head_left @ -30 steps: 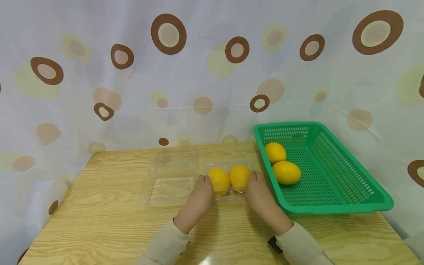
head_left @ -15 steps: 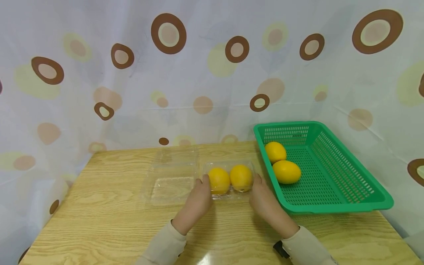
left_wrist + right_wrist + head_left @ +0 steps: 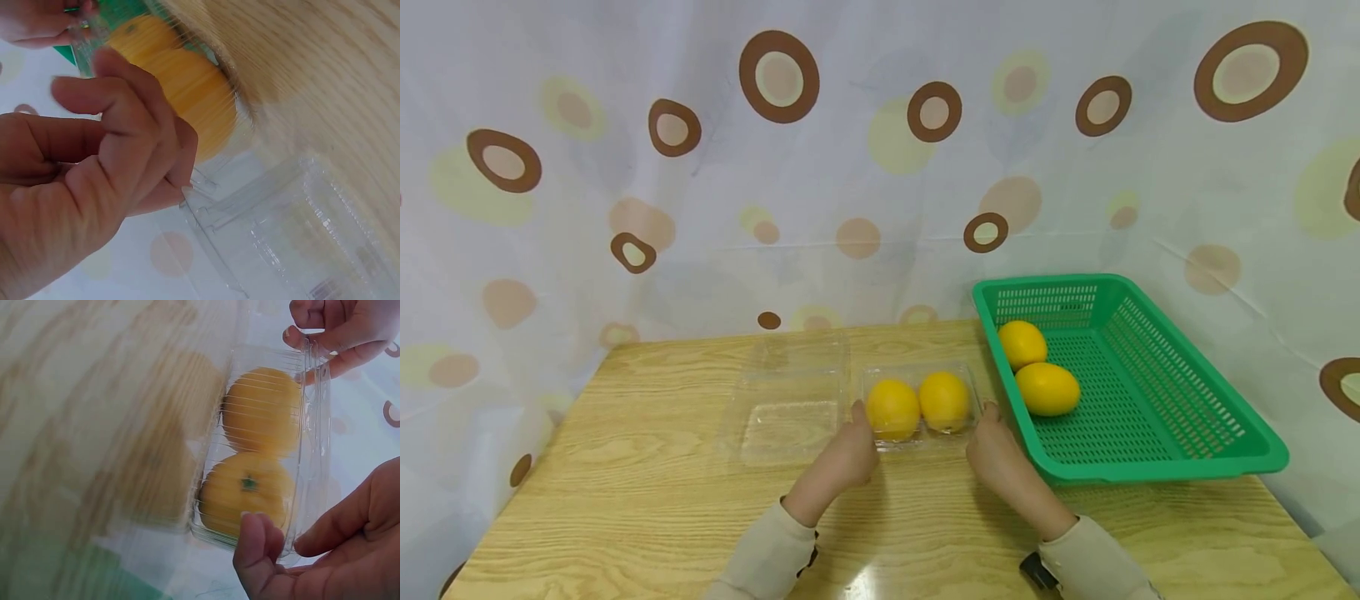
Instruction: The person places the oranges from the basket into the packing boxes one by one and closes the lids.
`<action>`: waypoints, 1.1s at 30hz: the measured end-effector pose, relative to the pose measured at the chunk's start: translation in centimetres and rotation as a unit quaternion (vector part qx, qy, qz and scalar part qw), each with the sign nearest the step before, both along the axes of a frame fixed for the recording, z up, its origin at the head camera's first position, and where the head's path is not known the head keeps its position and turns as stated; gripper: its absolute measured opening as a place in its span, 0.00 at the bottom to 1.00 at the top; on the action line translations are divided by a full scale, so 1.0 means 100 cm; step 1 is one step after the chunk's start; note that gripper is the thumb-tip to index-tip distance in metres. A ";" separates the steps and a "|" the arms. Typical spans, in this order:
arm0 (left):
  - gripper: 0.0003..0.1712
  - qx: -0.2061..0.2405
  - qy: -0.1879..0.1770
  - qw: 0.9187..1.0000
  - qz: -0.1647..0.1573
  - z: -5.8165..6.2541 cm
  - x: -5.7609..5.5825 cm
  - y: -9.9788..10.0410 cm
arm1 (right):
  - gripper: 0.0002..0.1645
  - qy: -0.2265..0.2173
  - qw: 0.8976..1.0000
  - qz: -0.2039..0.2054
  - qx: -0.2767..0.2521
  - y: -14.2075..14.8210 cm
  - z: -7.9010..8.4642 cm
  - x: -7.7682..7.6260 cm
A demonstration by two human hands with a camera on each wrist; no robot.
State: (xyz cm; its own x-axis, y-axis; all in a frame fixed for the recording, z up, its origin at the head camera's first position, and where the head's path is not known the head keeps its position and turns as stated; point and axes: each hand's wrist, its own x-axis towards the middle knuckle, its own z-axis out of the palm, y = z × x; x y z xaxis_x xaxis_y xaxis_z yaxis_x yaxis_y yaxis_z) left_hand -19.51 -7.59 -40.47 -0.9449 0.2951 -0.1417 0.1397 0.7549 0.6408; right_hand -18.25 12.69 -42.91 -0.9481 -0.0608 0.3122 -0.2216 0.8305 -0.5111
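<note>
Two oranges [image 3: 944,402] lie side by side in a clear plastic clamshell box [image 3: 265,434] with a ridged lid over them. My left hand [image 3: 847,451] is at the box's front left corner; in the right wrist view its thumb and fingers pinch the rim. At the front right corner is my right hand [image 3: 997,451], thumb and finger bent around the corner in the right wrist view. The left wrist view shows the left hand [image 3: 106,150] from close up, its fingers curled in front of the box.
A second clear plastic box [image 3: 790,421] stands open on the wooden table [image 3: 647,492], left of the filled one. On the right, a green basket [image 3: 1150,475] holds two yellow-orange fruits [image 3: 1047,389]. A patterned curtain [image 3: 820,167] hangs behind the table.
Both hands have slid toward the box's front corners, the right one outward and slightly nearer the person. The box and oranges stay in about the same place.
</note>
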 end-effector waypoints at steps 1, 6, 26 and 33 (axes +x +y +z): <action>0.39 0.010 -0.015 1.000 0.007 0.000 0.000 0.000 | 0.21 -0.020 1.000 0.001 -0.021 0.000 0.000 0.000; 0.43 0.033 -0.049 0.998 0.036 0.000 -0.001 0.004 | 0.23 -0.078 0.994 -0.004 -0.074 0.002 0.002 -0.002; 0.45 -0.008 -0.050 0.996 0.067 -0.003 -0.004 0.013 | 0.26 -0.127 0.988 0.002 -0.082 0.003 0.007 -0.005; 0.44 -0.004 -0.050 0.997 0.064 -0.003 -0.004 0.014 | 0.23 -0.133 0.987 0.004 -0.093 0.003 0.007 -0.006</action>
